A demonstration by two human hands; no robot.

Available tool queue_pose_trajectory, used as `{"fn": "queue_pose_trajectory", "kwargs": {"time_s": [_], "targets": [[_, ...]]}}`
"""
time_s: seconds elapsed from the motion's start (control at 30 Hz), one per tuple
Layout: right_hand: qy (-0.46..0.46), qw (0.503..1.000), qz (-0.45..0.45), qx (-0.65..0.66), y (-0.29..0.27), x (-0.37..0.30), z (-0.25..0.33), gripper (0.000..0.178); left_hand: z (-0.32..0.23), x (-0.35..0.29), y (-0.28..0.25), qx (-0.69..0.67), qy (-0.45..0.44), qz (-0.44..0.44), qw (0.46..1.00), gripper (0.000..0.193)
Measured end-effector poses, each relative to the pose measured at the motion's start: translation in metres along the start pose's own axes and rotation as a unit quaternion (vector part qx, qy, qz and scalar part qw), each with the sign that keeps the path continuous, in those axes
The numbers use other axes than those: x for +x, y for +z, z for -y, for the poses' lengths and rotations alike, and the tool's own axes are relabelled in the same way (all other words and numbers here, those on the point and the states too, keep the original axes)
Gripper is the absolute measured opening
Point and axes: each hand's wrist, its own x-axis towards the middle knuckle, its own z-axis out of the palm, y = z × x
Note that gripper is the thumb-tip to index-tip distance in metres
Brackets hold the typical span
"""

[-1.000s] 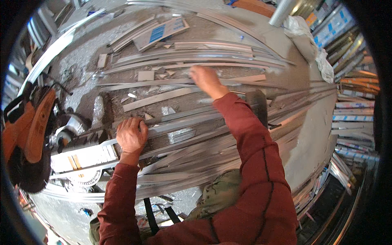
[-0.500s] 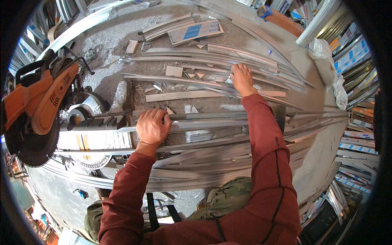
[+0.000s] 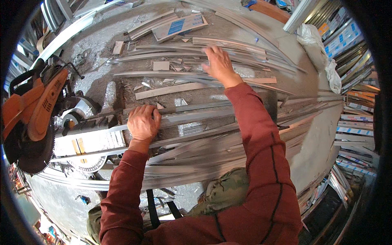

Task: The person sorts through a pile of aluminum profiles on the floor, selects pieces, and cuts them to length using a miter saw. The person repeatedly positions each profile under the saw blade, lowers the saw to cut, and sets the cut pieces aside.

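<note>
My left hand [image 3: 143, 122] is closed over a long grey metal profile [image 3: 179, 118] that runs across in front of me, next to the fence of an orange miter saw [image 3: 45, 106]. The saw's toothed blade [image 3: 30, 153] is raised at the far left. My right hand [image 3: 220, 65] hovers over loose metal strips [image 3: 192, 75] on the floor, fingers apart and slightly blurred, with nothing visible in them. Beneath and beside it are small offcuts, among them a pale square piece [image 3: 161, 65].
A flat piece with a blue label [image 3: 179, 26] lies beyond the strips. Several more profiles [image 3: 212, 155] are heaped nearer my knees. White plastic wrap [image 3: 314, 45] and stacked bundles of profiles [image 3: 355, 118] line the right side. A white profile [image 3: 65, 36] curves along the upper left.
My right hand has moved a little left and farther away over the strips, and its fingers have spread. My left hand stays on the profile. The whole view has shifted slightly.
</note>
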Motion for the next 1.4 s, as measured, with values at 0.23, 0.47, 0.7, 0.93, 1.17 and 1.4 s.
{"fn": "queue_pose_trajectory", "kwargs": {"time_s": [0.23,0.47,0.7,0.93,1.17,1.4], "targets": [[0.092,0.951,0.233,-0.182,0.019,-0.050,-0.055,0.031,-0.002,0.000,-0.003,0.015,0.003,0.000,1.000,0.012],[0.060,0.982,-0.096,-0.150,0.012,-0.028,-0.052,0.017,-0.005,-0.001,-0.001,-0.002,0.005,0.004,1.000,0.015],[0.088,0.958,0.254,-0.103,0.007,-0.060,-0.037,0.059,0.005,-0.005,0.002,0.024,-0.001,-0.009,1.000,0.012],[0.060,0.972,0.204,-0.103,0.017,-0.064,-0.058,0.036,0.003,-0.003,0.001,0.011,-0.010,0.005,1.000,0.012],[0.079,0.970,0.218,-0.068,-0.010,-0.061,-0.068,0.036,-0.003,0.001,-0.002,-0.006,0.005,-0.001,1.000,0.012],[0.092,0.950,0.294,-0.046,-0.010,-0.054,-0.059,0.032,0.001,-0.002,0.001,-0.003,0.009,-0.032,0.999,0.011]]}}
